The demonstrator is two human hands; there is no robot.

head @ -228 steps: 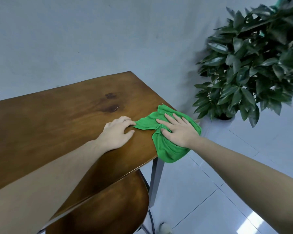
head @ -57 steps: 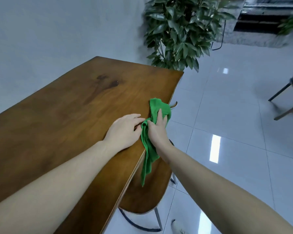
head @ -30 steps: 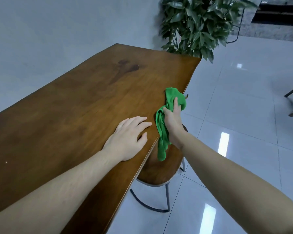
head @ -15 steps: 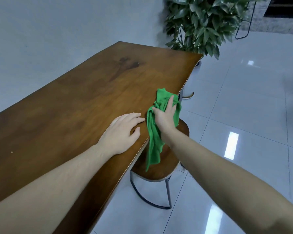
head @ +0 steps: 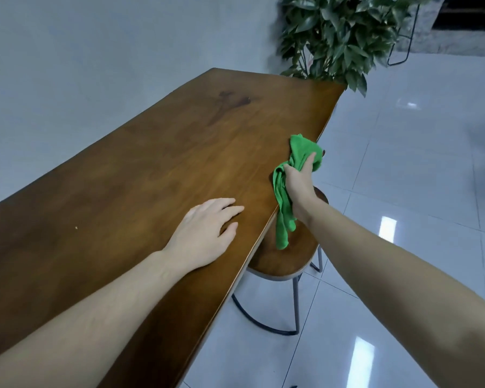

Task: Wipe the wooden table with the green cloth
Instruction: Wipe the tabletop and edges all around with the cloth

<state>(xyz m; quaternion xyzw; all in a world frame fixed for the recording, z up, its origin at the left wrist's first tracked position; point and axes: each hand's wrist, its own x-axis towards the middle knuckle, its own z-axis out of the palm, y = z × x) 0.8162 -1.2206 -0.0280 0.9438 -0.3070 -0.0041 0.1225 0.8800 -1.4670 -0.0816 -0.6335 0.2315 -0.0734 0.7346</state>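
One green cloth (head: 282, 214), bright, bunched and wrinkled, draped over the right edge of one wooden table (head: 151, 169), its tail hanging off at 5 o'clock. Right hand (head: 300, 183) clenched around cloth. Left hand (head: 205, 233) flat on tabletop, fingers spread, holding nothing. One wooden stool (head: 280, 261) under the edge; one potted plant (head: 336, 37) at 12 o'clock.

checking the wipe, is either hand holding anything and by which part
Right hand grips the cloth around its bunched middle, tail hanging off the table edge. Left hand holds nothing.
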